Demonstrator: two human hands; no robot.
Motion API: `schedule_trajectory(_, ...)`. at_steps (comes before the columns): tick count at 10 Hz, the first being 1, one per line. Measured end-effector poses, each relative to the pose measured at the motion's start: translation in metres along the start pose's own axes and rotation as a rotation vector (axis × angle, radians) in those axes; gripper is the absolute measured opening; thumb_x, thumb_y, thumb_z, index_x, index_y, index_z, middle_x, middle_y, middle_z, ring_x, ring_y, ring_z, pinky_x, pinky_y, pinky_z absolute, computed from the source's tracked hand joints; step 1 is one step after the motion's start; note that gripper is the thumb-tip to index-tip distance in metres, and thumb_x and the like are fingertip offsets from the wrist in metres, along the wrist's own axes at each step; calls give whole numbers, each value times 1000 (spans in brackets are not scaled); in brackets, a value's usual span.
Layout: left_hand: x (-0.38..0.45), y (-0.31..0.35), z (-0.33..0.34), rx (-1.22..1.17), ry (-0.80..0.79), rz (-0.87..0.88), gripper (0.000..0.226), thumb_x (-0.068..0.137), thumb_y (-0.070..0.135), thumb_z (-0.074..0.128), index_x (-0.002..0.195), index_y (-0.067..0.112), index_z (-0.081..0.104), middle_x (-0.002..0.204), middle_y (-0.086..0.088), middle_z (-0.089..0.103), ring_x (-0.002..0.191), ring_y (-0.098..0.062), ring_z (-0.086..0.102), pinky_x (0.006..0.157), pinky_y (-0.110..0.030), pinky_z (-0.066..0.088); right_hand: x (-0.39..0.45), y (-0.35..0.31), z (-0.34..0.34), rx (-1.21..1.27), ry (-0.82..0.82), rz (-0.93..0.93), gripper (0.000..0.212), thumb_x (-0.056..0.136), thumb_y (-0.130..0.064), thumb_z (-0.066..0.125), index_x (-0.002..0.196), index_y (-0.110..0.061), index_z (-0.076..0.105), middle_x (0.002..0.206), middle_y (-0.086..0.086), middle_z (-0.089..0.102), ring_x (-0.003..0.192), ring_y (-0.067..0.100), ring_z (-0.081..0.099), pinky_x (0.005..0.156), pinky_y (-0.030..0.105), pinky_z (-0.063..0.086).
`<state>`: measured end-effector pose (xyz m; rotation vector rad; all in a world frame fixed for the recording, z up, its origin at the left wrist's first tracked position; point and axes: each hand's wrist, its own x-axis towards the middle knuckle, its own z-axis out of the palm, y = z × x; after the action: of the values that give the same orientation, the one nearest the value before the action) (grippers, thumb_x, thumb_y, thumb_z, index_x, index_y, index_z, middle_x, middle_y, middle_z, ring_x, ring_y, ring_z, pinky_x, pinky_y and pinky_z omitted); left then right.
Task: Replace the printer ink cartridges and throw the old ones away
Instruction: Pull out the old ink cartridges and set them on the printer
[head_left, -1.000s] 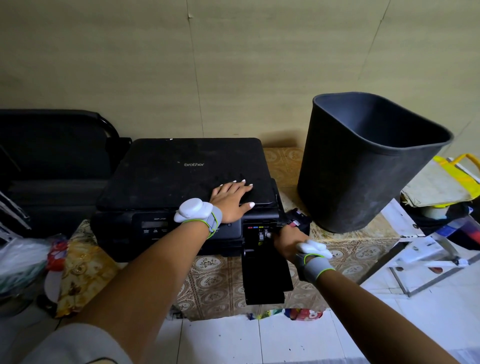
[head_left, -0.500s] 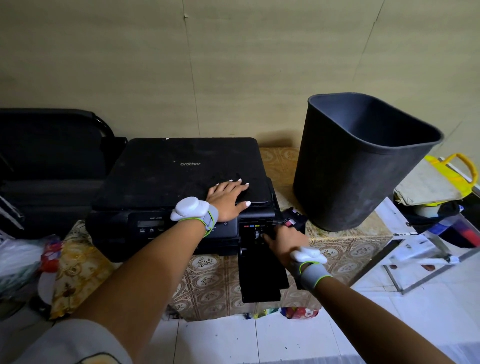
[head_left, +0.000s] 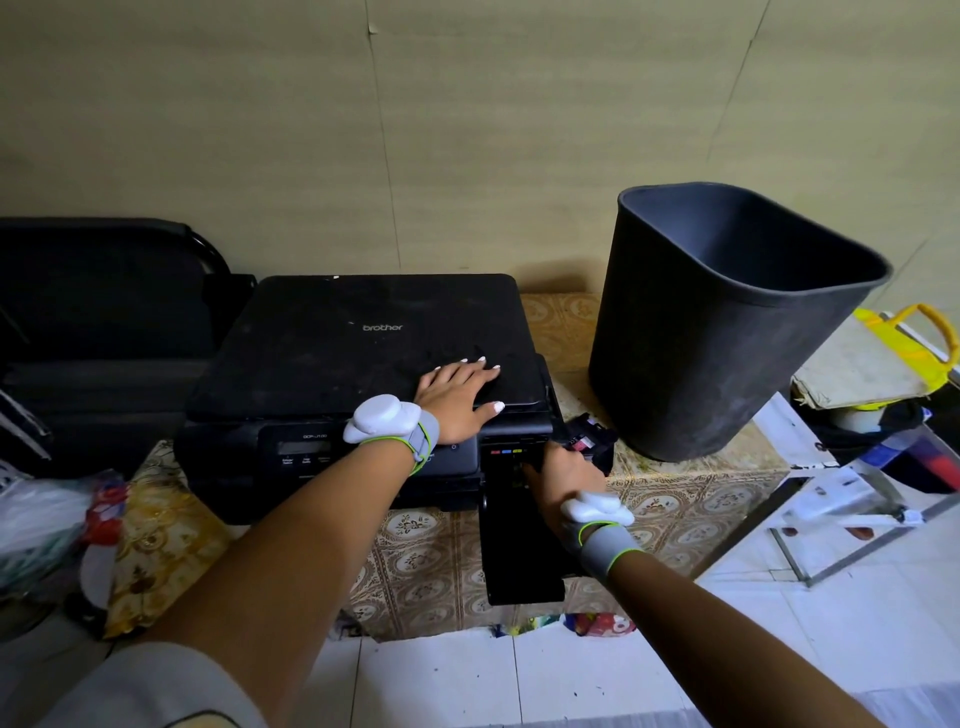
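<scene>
1. Matte black printer (head_left: 363, 364), boxy with a flat dusty lid, set on a low stand draped in a tan cloth (head_left: 431, 561) of ornate medallion print.
2. At 3 o'clock from the printer: a tall dark grey waste bin (head_left: 717, 353), rounded-rectangular mouth, dull and slightly scuffed wall, standing on the same cloth.
3. Hinged black cartridge door (head_left: 519, 551) hanging open and down from the printer's front right corner; row of small coloured marks (head_left: 506, 452) above the bay.
4. Small black cartridges (head_left: 587, 444) with a pink-red label lying on the cloth between printer and bin, at 1 o'clock from the right hand; partly covered by that hand, number hard to tell.
5. Bay interior dark; cartridges inside not distinguishable.
6. Left edge cut off: black chair, plastic bags; right edge: yellow-handled bag and papers, only partly seen.
7. Left hand (head_left: 460, 397) flat, palm down on the lid's near right corner, fingers (head_left: 480, 364) spread moderately, gripping nothing; white puck and grey band at the wrist.
8. Right hand (head_left: 563, 475) reaching into the open bay at the slot row, fingers curled inward and hidden behind the knuckles; cannot tell whether anything is pinched.
</scene>
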<state>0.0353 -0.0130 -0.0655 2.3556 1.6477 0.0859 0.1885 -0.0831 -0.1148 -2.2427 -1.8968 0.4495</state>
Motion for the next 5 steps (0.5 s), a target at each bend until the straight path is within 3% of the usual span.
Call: schedule_trajectory(5,1,0,1,0,5,2,58,95,46,38,149,32,22,160,10,14,148,-14,9,118,-36,8,-4,-6,-3,58,-13,62,32,83,-35,58,97,-7,59,103,19,67,93,36,64,73,35,48)
